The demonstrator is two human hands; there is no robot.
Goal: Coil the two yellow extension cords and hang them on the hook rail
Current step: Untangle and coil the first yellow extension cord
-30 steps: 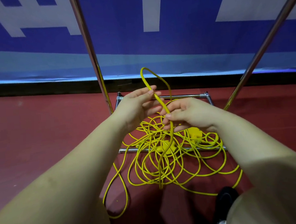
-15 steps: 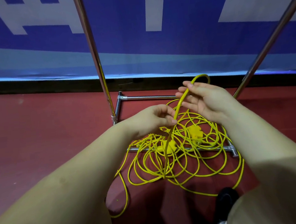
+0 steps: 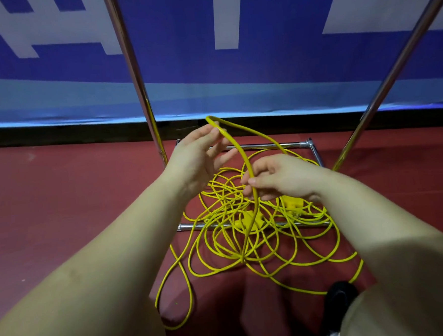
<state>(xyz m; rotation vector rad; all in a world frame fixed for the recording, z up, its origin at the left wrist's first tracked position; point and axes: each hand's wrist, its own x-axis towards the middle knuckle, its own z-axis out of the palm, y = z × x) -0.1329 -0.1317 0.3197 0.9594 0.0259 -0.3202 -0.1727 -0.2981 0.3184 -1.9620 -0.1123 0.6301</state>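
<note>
A tangled heap of yellow extension cord (image 3: 249, 242) lies on the red floor over the metal base of a stand. Two yellow socket blocks (image 3: 292, 202) sit in the heap. A raised loop of the cord (image 3: 236, 145) arches up between my hands. My left hand (image 3: 199, 161) is up at the loop's top, fingertips closed on the cord. My right hand (image 3: 281, 176) is lower and to the right, pinching the same strand where it drops toward the heap. The hook rail is out of view.
Two chrome poles (image 3: 135, 76) rise from a rectangular chrome base frame (image 3: 310, 146) on the floor. A blue and white banner (image 3: 260, 60) hangs behind. A black shoe (image 3: 339, 296) shows at the bottom right beside my leg.
My left hand rose to the top of the loop and took it. My right hand dropped from the loop's top to a lower point on the strand.
</note>
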